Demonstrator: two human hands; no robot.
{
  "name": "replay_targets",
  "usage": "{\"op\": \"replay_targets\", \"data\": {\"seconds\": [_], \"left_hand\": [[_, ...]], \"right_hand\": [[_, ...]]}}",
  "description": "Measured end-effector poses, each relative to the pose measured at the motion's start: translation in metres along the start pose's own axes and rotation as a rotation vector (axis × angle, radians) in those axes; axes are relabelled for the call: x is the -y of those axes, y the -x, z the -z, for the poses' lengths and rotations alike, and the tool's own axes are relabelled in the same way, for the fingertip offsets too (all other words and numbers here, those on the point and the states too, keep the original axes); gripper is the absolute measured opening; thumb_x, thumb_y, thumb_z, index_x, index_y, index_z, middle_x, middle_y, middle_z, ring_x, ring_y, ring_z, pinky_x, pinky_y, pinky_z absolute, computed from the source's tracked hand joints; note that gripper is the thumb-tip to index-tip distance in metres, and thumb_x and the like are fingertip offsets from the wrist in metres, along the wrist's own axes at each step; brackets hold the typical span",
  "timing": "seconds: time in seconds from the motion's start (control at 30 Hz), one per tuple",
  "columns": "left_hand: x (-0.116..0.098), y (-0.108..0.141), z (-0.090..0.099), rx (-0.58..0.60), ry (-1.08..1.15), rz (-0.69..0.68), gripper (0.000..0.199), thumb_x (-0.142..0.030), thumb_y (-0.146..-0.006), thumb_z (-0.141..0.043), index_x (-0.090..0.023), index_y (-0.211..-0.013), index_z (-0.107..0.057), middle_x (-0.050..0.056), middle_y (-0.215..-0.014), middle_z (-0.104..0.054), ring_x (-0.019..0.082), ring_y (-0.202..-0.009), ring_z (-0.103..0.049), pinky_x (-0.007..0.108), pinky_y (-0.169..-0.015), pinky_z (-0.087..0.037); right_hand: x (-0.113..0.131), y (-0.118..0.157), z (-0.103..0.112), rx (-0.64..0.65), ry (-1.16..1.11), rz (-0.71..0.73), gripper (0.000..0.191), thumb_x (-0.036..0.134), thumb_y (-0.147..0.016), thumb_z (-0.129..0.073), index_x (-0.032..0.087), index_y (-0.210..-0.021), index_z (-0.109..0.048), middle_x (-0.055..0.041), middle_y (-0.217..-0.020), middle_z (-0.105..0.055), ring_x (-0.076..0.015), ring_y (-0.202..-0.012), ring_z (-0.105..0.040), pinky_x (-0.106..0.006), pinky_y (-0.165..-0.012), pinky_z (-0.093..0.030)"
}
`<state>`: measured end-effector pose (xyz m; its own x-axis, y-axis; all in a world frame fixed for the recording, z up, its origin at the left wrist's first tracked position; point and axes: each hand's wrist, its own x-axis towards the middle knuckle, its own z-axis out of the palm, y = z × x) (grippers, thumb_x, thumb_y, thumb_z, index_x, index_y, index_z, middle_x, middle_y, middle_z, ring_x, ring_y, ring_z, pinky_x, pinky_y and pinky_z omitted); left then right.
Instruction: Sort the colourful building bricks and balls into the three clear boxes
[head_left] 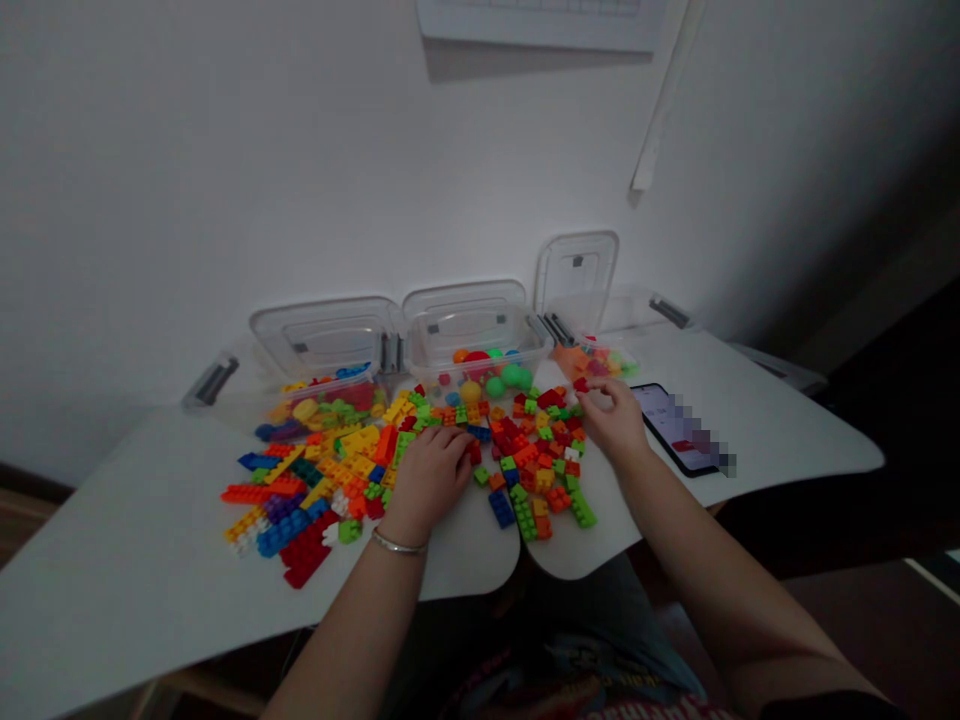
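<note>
Your left hand (429, 475) hides the plastic bricks (517, 460) beneath it, so what its palm touches cannot be told. At your right hand (615, 420), a small red brick (580, 384) sits at the fingertips, and the view does not settle whether it is gripped. The phone (679, 430) beside that hand has its screen blurred into blocks. The clear box (592, 360) at the far right shows its contents only dimly. A sheet of paper (544, 20) on the wall is cut off by the top edge, your printed shirt (525, 695) by the bottom edge.
</note>
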<state>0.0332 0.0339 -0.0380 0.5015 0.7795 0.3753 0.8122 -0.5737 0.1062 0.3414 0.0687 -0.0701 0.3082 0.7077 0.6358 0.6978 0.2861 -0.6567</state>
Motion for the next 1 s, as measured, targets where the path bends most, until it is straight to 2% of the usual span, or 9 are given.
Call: {"op": "replay_targets", "data": {"seconds": [0.17, 0.3, 0.43, 0.57, 0.73, 0.83, 1.0], "left_hand": [[-0.001, 0.0, 0.001, -0.003, 0.007, -0.003, 0.026, -0.02, -0.088, -0.053, -0.019, -0.109, -0.067, 0.007, -0.11, -0.069, 0.026, -0.102, -0.058, 0.042, -0.09, -0.05], [-0.001, 0.0, 0.001, -0.01, 0.005, 0.0, 0.026, -0.02, -0.088, -0.052, -0.019, -0.109, -0.067, 0.007, -0.11, -0.069, 0.026, -0.102, -0.059, 0.042, -0.089, -0.05], [0.0, 0.0, 0.0, -0.01, 0.003, -0.007, 0.026, -0.02, -0.088, -0.053, -0.019, -0.109, -0.067, 0.007, -0.11, -0.069, 0.026, -0.101, -0.058, 0.042, -0.09, -0.05], [0.0, 0.0, -0.001, -0.005, 0.005, -0.007, 0.025, -0.02, -0.088, -0.054, -0.019, -0.108, -0.068, 0.008, -0.11, -0.069, 0.026, -0.101, -0.059, 0.042, -0.09, -0.051], [0.0, 0.0, 0.0, -0.007, 0.01, -0.001, 0.025, -0.02, -0.087, -0.055, -0.019, -0.108, -0.068, 0.007, -0.11, -0.069, 0.025, -0.101, -0.059, 0.042, -0.091, -0.051], [-0.001, 0.0, 0.001, -0.008, 0.015, 0.002, 0.025, -0.019, -0.087, -0.054, -0.018, -0.108, -0.068, 0.007, -0.11, -0.069, 0.025, -0.102, -0.058, 0.042, -0.092, -0.05], [0.0, 0.0, 0.0, -0.006, 0.02, 0.0, 0.025, -0.02, -0.088, -0.054, -0.019, -0.109, -0.068, 0.007, -0.11, -0.069, 0.026, -0.102, -0.058, 0.042, -0.091, -0.05]], "right_hand": [[0.009, -0.029, 0.016, -0.198, -0.028, 0.051, 0.02, 0.035, -0.075, -0.063, 0.023, -0.09, -0.062, -0.0055, -0.096, -0.07, -0.0219, -0.091, -0.063, -0.039, -0.082, -0.05], [0.018, -0.068, 0.032, -0.284, -0.032, 0.072, 0.04, 0.032, -0.073, -0.064, 0.022, -0.111, -0.059, -0.0041, -0.097, -0.069, -0.0192, -0.086, -0.064, -0.037, -0.078, -0.05], [0.022, -0.099, 0.042, -0.247, 0.045, 0.127, 0.04, 0.031, -0.075, -0.061, 0.023, -0.115, -0.061, -0.0046, -0.098, -0.071, -0.0193, -0.084, -0.065, -0.039, -0.08, -0.05], [0.017, -0.114, 0.039, -0.203, 0.091, 0.128, 0.035, 0.031, -0.076, -0.06, 0.022, -0.11, -0.064, -0.0052, -0.098, -0.072, -0.0201, -0.084, -0.065, -0.041, -0.083, -0.05], [-0.001, -0.115, 0.023, -0.125, 0.096, 0.009, 0.033, 0.031, -0.073, -0.061, 0.019, -0.104, -0.066, -0.0072, -0.094, -0.073, -0.0227, -0.089, -0.066, -0.042, -0.087, -0.05], [-0.007, -0.11, 0.016, -0.077, 0.193, -0.073, 0.032, 0.033, -0.073, -0.062, 0.019, -0.101, -0.069, -0.0086, -0.092, -0.074, -0.0253, -0.091, -0.067, -0.045, -0.09, -0.049], [-0.011, -0.104, 0.012, -0.066, 0.317, -0.071, 0.032, 0.037, -0.078, -0.056, 0.02, -0.101, -0.072, -0.0086, -0.089, -0.075, -0.0265, -0.091, -0.068, -0.05, -0.096, -0.043]]}}
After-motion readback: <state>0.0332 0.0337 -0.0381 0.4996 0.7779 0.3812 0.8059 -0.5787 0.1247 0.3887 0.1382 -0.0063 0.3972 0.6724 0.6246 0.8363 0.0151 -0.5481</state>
